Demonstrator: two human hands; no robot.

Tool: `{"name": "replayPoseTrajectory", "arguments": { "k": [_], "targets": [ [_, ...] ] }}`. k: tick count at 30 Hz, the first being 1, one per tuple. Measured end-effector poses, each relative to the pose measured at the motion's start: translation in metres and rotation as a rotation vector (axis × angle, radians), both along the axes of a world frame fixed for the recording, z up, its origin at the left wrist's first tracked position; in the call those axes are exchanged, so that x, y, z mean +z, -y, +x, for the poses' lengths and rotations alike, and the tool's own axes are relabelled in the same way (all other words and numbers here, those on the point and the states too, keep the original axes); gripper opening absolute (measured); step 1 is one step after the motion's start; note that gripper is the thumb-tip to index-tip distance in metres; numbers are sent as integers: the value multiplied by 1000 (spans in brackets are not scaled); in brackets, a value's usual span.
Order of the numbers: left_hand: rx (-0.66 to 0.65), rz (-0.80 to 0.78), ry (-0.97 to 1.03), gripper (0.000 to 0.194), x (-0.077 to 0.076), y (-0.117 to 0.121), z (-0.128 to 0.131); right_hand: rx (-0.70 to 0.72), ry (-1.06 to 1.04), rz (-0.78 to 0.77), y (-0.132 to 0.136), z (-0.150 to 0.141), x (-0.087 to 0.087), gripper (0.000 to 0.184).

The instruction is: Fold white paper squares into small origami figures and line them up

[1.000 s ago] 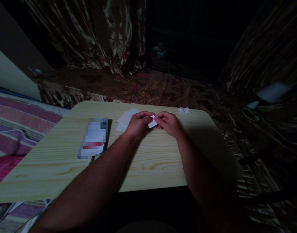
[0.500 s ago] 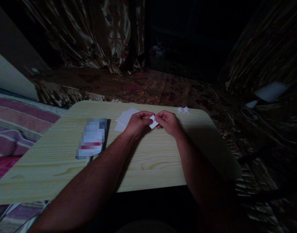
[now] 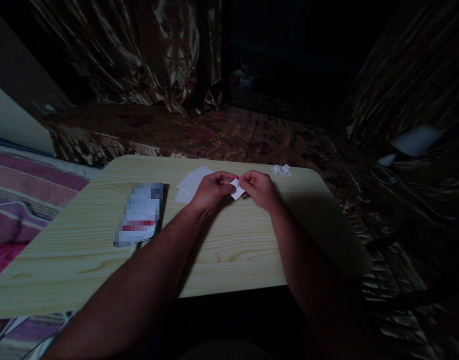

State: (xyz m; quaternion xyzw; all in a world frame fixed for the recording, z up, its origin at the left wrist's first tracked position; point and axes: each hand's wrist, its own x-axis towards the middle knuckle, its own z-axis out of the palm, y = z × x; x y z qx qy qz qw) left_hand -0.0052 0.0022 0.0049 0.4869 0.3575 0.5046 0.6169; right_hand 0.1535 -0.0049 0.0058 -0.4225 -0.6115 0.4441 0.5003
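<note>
Between my two hands is a small folded piece of white paper (image 3: 238,192), held just above the table. My left hand (image 3: 214,190) pinches its left side with thumb and fingers. On the other side, my right hand (image 3: 257,188) pinches the right edge, its fingertips partly hidden behind the paper. White paper sheets (image 3: 191,182) lie overlapping on the table just left of my left hand. Two small folded white paper shapes (image 3: 282,169) sit side by side near the far edge, beyond my right hand.
A phone-like item (image 3: 141,212), blurred out, lies on the left of the pale wooden table (image 3: 229,260). A striped bed cover (image 3: 22,185) borders the table at left. Dark patterned curtains (image 3: 169,55) hang behind. A white lamp-like object (image 3: 417,140) and cable are at right.
The view has shifted very slightly. Both hands keep their pinch on the folded paper, with hardly any visible movement.
</note>
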Motion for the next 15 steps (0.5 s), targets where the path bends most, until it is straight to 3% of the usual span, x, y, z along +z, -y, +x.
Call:
{"name": "replayPoseTrajectory", "arguments": {
  "k": [15],
  "targets": [
    [22, 102, -104, 33, 0, 1, 0, -99, -41, 22, 0, -7, -1, 20]
  ]
}}
